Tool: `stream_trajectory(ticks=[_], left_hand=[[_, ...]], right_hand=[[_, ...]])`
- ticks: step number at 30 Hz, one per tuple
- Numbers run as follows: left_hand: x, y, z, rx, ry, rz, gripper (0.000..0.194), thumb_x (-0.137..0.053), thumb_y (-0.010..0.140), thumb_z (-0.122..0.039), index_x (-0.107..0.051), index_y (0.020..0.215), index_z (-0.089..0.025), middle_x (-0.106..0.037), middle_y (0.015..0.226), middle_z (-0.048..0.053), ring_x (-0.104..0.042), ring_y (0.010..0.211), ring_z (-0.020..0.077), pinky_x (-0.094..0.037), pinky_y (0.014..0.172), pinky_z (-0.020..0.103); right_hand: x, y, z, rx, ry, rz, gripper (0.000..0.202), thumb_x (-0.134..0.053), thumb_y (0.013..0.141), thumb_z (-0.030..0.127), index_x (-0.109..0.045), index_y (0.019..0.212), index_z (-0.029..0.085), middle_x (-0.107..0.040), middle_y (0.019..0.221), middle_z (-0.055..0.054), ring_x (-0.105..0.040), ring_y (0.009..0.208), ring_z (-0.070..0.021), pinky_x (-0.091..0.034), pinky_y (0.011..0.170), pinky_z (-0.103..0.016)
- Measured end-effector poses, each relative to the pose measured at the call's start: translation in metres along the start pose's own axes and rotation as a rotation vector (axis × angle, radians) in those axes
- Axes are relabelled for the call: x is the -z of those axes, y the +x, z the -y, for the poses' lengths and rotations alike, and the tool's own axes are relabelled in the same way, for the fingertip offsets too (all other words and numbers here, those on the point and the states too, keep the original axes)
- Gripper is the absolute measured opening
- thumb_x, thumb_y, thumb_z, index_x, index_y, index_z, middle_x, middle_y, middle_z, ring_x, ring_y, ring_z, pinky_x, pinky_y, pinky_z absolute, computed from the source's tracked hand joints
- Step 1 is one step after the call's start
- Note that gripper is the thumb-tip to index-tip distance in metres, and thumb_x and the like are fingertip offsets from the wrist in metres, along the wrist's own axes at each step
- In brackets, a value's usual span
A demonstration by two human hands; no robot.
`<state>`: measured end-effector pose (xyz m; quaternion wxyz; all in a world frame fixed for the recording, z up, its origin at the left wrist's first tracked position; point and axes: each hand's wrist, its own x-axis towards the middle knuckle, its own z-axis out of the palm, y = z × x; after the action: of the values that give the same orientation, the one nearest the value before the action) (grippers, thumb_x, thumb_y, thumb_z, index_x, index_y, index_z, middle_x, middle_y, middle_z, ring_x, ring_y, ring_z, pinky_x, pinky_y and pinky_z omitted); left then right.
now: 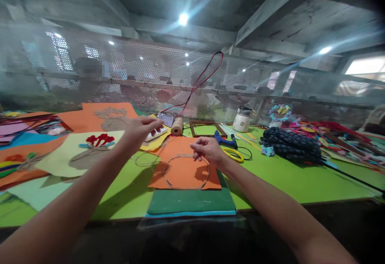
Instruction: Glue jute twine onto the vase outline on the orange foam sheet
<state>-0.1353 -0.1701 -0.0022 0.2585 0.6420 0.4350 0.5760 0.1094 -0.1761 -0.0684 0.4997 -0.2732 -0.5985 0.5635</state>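
An orange sheet of paper [180, 175] lies in front of me with a rounded outline of twine [170, 184] on it. My right hand [209, 150] hovers by the upper right of the outline, its fingertips pinched; what is between them, if anything, is too small to tell. To the upper left, my left hand [146, 129] is raised, thumb and fingers pressed together, its contents not visible either. A twine spool [177, 126] stands just beyond the left fingertips. Loose twine [144, 159] curls over the table left of the orange sheet.
Green sheets [192, 203] lie under the orange one. At right are a blue glue gun [222, 139], yellow-handled scissors [233, 155], a white bottle [242, 119] and a dark checked bundle [290, 145]. Finished paper crafts [60, 155] cover the left; a perforated screen [168, 83] stands behind.
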Motion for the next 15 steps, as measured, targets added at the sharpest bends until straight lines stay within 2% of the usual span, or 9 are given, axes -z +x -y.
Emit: stream_trajectory(ticks=[3, 7, 10, 15], left_hand=[[-0.031, -0.02, -0.01, 0.098, 0.004, 0.269, 0.023, -0.065, 0.071, -0.035, -0.072, 0.065, -0.014, -0.067, 0.062, 0.004, -0.053, 0.054, 0.0123, -0.04, 0.052, 0.025], [-0.065, -0.043, -0.013, 0.178, -0.094, 0.443, 0.022, -0.06, 0.074, -0.03, -0.069, 0.062, -0.013, -0.064, 0.058, 0.002, -0.048, 0.05, 0.0089, -0.037, 0.051, 0.023], [-0.079, -0.044, -0.009, 0.19, -0.188, 0.481, 0.024, -0.061, 0.075, -0.029, -0.067, 0.06, -0.012, -0.064, 0.058, 0.003, -0.048, 0.052, 0.0085, -0.036, 0.052, 0.023], [-0.099, -0.028, 0.0, 0.266, -0.384, 0.454, 0.016, -0.075, 0.068, -0.025, -0.073, 0.073, -0.009, -0.065, 0.061, 0.003, -0.052, 0.057, 0.0087, -0.041, 0.057, 0.023]], right_hand=[[-0.003, -0.004, 0.007, 0.027, 0.008, 0.004, 0.038, -0.086, 0.061, 0.044, -0.062, 0.067, 0.014, -0.065, 0.049, -0.001, -0.06, 0.042, -0.0125, -0.044, 0.041, -0.02], [-0.008, -0.011, 0.016, 0.086, 0.003, 0.032, 0.035, -0.084, 0.064, 0.043, -0.067, 0.07, 0.013, -0.069, 0.057, -0.005, -0.062, 0.048, -0.0131, -0.048, 0.048, -0.024], [-0.006, -0.011, 0.018, 0.122, -0.029, 0.015, 0.032, -0.083, 0.066, 0.042, -0.068, 0.07, 0.013, -0.069, 0.057, -0.004, -0.061, 0.049, -0.0122, -0.046, 0.047, -0.023], [0.009, -0.001, 0.02, 0.164, -0.092, -0.162, 0.029, -0.083, 0.06, 0.037, -0.068, 0.066, 0.014, -0.063, 0.052, 0.0, -0.046, 0.039, -0.0066, -0.032, 0.039, -0.021]])
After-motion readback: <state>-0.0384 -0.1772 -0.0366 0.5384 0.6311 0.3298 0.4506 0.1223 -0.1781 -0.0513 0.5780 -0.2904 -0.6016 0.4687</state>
